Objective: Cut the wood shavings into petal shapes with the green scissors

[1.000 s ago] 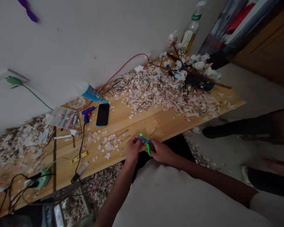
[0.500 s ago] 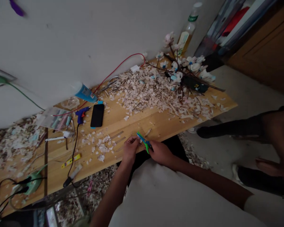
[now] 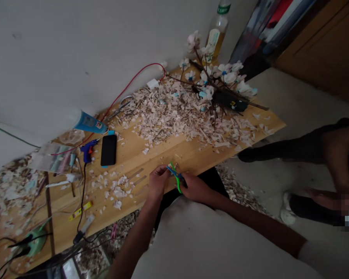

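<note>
My right hand (image 3: 194, 186) is closed around the handles of small blue and green scissors (image 3: 178, 179). Their two blades point up and left and stand apart. Just left of the blades, my left hand (image 3: 158, 179) has its thumb and fingers pinched together. Whatever lies between those fingertips is too small to make out. Both hands are at the front edge of the wooden table (image 3: 163, 155). Loose pale petal-like pieces (image 3: 119, 190) lie left of my left hand. Beyond the hands spreads a large heap of pale scraps (image 3: 168, 112).
Branches with white blossoms (image 3: 221, 79) lie at the back right beside a bottle (image 3: 215, 38). On the left are a phone (image 3: 108, 150), a blue glue gun (image 3: 88, 150), a blue cup (image 3: 90, 122), a yellow cutter (image 3: 80, 211) and cords. Another person's legs (image 3: 279, 151) are at right.
The scissor blades have spread apart; before, they were together. The view has shifted, so the table things sit further left. Both hands stay close together at the table edge.
</note>
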Demonstrator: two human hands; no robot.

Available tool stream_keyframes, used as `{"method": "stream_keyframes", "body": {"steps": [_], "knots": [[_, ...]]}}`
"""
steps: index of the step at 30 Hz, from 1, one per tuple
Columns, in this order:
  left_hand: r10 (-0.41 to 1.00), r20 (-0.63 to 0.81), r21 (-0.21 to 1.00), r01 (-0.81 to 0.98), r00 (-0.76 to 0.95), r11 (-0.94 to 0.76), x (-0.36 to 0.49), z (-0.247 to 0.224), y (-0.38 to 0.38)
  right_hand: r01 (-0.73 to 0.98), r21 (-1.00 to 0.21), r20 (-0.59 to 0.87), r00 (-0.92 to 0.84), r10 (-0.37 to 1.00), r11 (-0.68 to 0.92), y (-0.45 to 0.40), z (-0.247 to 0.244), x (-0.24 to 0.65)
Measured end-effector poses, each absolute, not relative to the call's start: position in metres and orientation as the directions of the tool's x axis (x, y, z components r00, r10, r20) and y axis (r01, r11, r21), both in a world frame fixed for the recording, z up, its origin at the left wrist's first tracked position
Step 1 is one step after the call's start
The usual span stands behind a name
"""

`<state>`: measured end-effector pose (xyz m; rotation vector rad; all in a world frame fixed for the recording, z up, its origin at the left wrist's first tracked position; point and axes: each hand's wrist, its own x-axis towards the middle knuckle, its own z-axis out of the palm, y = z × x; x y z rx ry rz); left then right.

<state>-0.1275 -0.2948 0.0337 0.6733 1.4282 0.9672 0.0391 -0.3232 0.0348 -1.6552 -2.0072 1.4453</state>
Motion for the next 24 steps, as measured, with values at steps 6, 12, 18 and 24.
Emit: {"method": "stream_keyframes", "body": {"steps": [6,12,18,24], "knots": [[0.849,-0.523,0.852,-0.058,-0.073,0.520,-0.122,0.043,-0.285,0.693,-0.718,-0.404,-0.336,0.851,-0.067,-0.315,0.038,0.044],[0.831,-0.547,0.837,-0.047,-0.099,0.545,-0.119,0.044,-0.280,0.704,-0.709,-0.390,-0.345,0.854,-0.039,-0.313,0.035,0.044],[0.802,-0.589,0.792,-0.272,-0.101,0.547,-0.125,0.046,-0.276,0.662,-0.745,-0.402,-0.349,0.846,-0.081,-0.311,0.035,0.041],[0.849,-0.525,0.814,-0.328,-0.060,0.480,-0.130,0.048,-0.284,0.606,-0.790,-0.387,-0.373,0.843,-0.094,-0.320,0.049,0.041]]}}
